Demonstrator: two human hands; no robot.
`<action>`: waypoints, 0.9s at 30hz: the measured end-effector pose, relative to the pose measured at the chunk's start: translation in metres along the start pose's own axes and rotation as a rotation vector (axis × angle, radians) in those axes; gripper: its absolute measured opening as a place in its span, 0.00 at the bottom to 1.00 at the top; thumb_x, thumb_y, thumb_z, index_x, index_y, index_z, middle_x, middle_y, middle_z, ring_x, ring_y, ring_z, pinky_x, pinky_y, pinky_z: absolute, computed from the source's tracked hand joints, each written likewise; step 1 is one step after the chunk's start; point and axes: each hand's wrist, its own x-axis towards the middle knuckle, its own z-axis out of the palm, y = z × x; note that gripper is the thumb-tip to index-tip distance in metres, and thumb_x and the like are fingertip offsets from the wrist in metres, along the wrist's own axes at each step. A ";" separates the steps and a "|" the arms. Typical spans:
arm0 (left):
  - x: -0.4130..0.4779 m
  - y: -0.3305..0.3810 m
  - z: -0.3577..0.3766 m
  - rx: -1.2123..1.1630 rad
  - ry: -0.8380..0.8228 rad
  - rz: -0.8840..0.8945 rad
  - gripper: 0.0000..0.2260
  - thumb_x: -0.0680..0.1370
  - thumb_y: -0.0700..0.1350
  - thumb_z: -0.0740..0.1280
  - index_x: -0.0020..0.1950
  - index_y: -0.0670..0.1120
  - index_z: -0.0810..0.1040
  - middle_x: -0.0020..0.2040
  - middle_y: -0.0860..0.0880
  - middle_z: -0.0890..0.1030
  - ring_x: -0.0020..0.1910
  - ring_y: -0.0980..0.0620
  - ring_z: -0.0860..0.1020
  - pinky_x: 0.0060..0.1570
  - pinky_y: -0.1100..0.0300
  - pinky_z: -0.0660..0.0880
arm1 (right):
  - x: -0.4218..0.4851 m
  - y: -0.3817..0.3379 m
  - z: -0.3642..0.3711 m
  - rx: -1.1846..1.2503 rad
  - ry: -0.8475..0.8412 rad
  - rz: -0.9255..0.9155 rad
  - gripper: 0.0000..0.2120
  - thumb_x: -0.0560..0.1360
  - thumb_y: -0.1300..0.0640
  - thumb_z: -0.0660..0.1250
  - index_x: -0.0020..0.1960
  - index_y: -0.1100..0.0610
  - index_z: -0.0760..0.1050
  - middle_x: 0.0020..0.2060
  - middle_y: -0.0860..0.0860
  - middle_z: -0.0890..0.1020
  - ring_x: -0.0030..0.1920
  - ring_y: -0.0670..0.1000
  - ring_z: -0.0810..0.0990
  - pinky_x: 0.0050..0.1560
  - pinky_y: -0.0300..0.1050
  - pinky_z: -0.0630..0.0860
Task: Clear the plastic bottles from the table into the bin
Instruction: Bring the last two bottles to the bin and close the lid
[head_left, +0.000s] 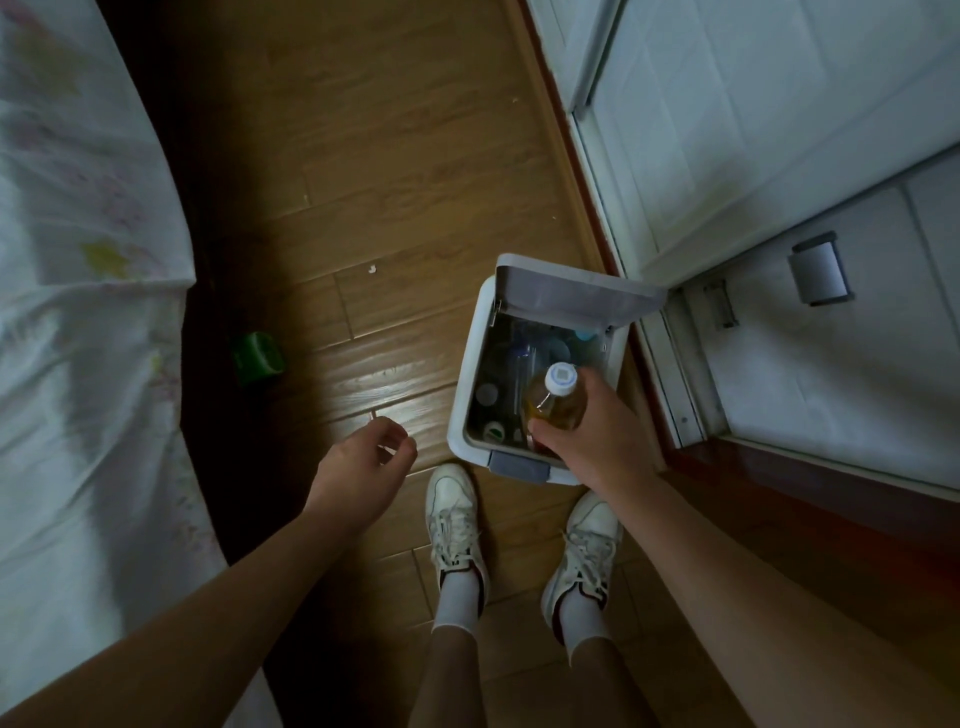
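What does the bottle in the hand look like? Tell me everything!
The clear plastic bottle with amber liquid has a white screw cap with a bluish top, pointing up toward the camera. It looks partly full. It is upright, slightly tilted, over the open mouth of the white plastic bin, above other bottles inside. Only the right hand touches it, its grip wrapped around the body, hiding the lower part.

No text, label or brand can be read on anything here.
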 end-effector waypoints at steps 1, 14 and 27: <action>0.000 -0.001 -0.001 0.003 -0.003 -0.002 0.06 0.77 0.58 0.65 0.49 0.58 0.78 0.44 0.63 0.81 0.44 0.64 0.79 0.42 0.58 0.77 | -0.001 0.001 -0.001 -0.003 0.019 -0.011 0.34 0.65 0.43 0.78 0.67 0.46 0.69 0.62 0.45 0.79 0.64 0.50 0.78 0.61 0.53 0.78; -0.001 0.004 -0.017 -0.030 0.009 -0.031 0.03 0.78 0.55 0.67 0.47 0.58 0.78 0.42 0.63 0.81 0.42 0.63 0.79 0.42 0.57 0.76 | -0.004 -0.006 -0.026 -0.029 0.119 -0.136 0.17 0.71 0.52 0.76 0.58 0.50 0.76 0.49 0.45 0.78 0.43 0.37 0.75 0.39 0.28 0.67; 0.008 -0.008 -0.005 -0.035 0.009 -0.025 0.03 0.78 0.55 0.67 0.45 0.58 0.79 0.43 0.62 0.82 0.42 0.63 0.80 0.42 0.59 0.75 | 0.019 -0.006 -0.005 -0.217 0.008 -0.249 0.17 0.74 0.49 0.73 0.61 0.53 0.81 0.52 0.50 0.85 0.54 0.48 0.83 0.52 0.39 0.78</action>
